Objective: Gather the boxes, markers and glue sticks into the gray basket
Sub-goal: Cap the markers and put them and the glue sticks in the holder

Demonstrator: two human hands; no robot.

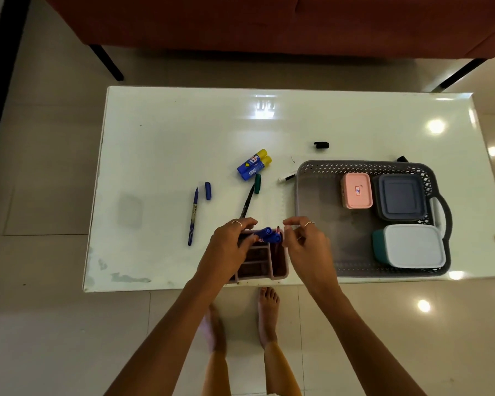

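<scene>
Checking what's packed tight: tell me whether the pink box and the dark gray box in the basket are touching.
Apart. The head view shows a thin strip of basket floor between the pink box and the dark gray box.

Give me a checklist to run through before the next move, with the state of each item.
1. Three boxes in the gray basket: pink box, dark box, white-lidded box: ok.
2. Glue sticks gathered: not ok, on the table.
3. Blue marker capped: not ok, blue cap lies beside it.
4. Green marker gathered: not ok, on the table.
5. Left hand grip on the blue items over the pink organizer: cannot tell.
6. Right hand free: cannot tell.
</scene>
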